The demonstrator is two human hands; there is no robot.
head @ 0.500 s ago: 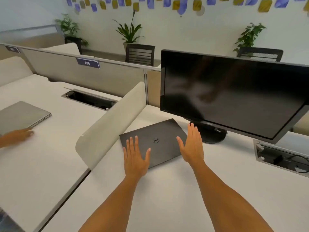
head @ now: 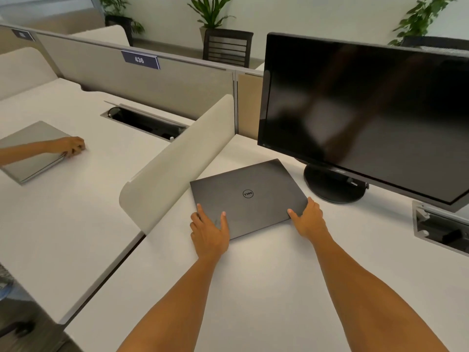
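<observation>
Laptop (head: 250,199) lay closed on the white desk (head: 266,275) beside the monitor base (head: 335,184), my left hand (head: 209,229) and right hand (head: 308,219) each gripping a near corner; in my judgement, an uneven lift risked it slipping against the divider (head: 177,158) or that base.

One wide-angle camera on the person's head looks forward and down over the desk (head: 266,288). It sits close above the laptop (head: 248,196) at centre frame, with the monitor (head: 368,110) near on the right.
</observation>
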